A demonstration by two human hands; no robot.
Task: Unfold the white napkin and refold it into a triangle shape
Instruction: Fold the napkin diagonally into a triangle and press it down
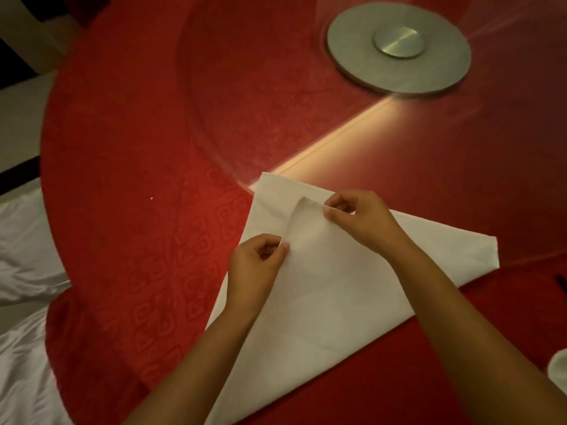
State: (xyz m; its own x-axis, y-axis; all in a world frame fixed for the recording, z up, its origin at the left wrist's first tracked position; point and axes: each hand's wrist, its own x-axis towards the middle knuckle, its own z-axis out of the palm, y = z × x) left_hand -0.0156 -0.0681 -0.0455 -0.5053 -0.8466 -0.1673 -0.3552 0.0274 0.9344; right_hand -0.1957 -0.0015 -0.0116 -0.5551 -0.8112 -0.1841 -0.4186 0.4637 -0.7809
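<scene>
The white napkin (pixel 331 289) lies folded on the red tablecloth (pixel 129 185), one corner pointing right and one toward the table's middle. My left hand (pixel 259 265) pinches the upper layer at the napkin's left edge. My right hand (pixel 359 220) pinches the same layer near the far corner, and the cloth between the two hands is lifted into a raised crease. Both forearms cross over the napkin's near part and hide some of it.
A round grey turntable hub (pixel 399 47) sits at the far right under a glass lazy Susan whose rim (pixel 196 130) curves across the table. White fabric (pixel 21 271) lies off the table's left edge. A white object (pixel 560 366) shows at the right border.
</scene>
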